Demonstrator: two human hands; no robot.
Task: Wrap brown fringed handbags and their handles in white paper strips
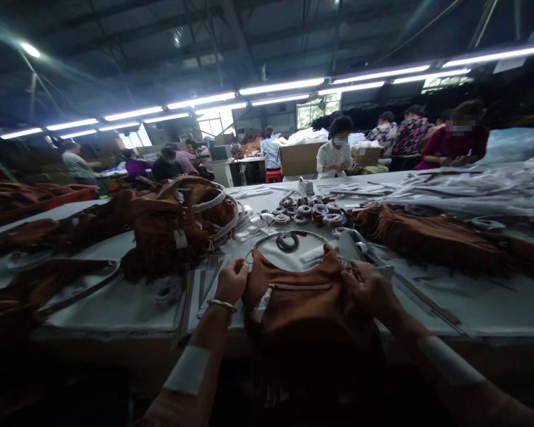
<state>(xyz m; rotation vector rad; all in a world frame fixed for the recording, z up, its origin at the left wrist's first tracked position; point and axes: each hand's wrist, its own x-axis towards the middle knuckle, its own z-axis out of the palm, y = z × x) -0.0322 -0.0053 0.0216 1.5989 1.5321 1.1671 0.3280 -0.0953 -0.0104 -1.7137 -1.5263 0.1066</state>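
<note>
A brown suede handbag (pixel 300 308) hangs upright at the table's front edge, its zipped side towards me. A white-wrapped zip pull (pixel 262 304) dangles at the left end of the zip. My left hand (pixel 232 281), with a bangle on its wrist, is closed at the bag's upper left corner, where the thin strap (pixel 271 236) begins. My right hand (pixel 368 289) pinches the upper right corner near metal hardware. The strap arches behind the bag's opening. Both hands' fingertips are partly hidden.
Fringed brown bags (pixel 173 231) are piled to the left, and another fringed bag (pixel 436 234) lies to the right. Wrapped strap coils (pixel 305 210) cluster behind. Long strips (pixel 427 299) lie on the white table (pixel 129 308). Co-workers (pixel 334 151) sit across it.
</note>
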